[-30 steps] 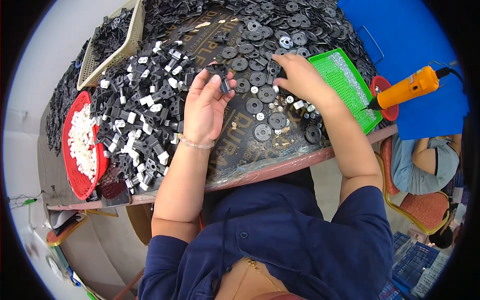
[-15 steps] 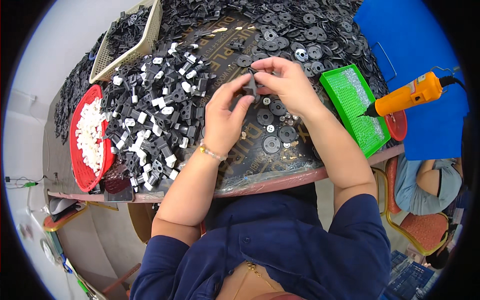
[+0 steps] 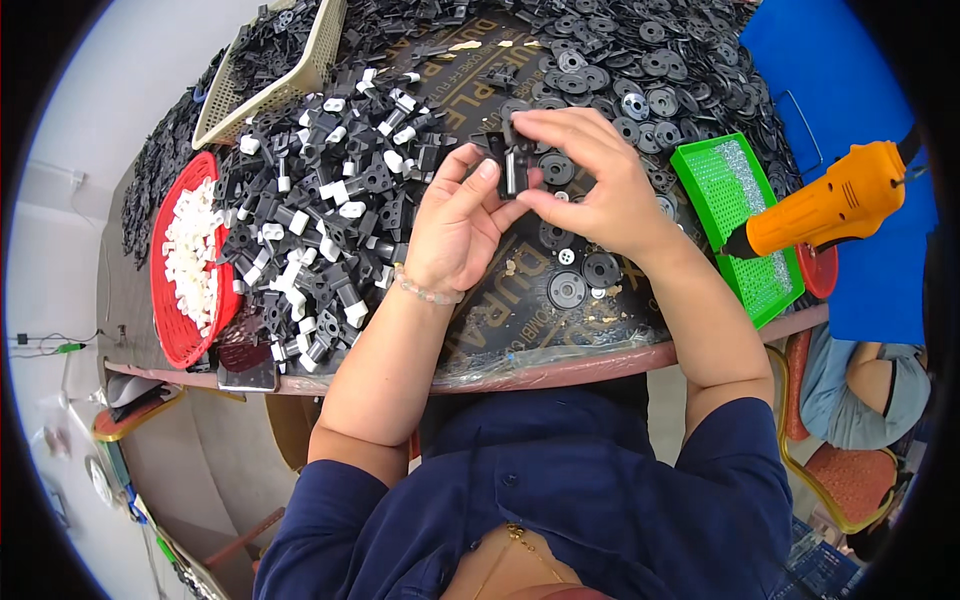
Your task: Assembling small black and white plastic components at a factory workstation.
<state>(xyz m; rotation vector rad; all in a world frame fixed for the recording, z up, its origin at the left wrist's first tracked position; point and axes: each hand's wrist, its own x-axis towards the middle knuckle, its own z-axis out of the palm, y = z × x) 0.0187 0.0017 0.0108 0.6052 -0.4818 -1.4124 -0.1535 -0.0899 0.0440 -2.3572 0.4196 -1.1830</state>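
Note:
In front of me, over the middle of the table, I hold a black plastic part (image 3: 516,172) between both hands. My right hand (image 3: 605,190) grips it from the side, thumb below and fingers at its top. My left hand (image 3: 452,225) is turned partly palm up, with bent fingers against the part's left side; its exact grip is partly hidden. Beneath my hands lie round black discs (image 3: 567,290) and small white round pieces (image 3: 566,257). To the left is a heap of black parts with white ends (image 3: 330,220).
A red basket (image 3: 172,335) of white pieces and a beige basket (image 3: 325,50) of black parts stand left. More discs (image 3: 655,65) cover the back. At right are a green tray (image 3: 690,165) of small metal pieces, an orange electric screwdriver (image 3: 825,205), and a seated person (image 3: 860,395).
My left hand has rolled palm up, and the black part now stands upright between my hands. The view has shifted slightly; the screwdriver appears larger and lower over the tray.

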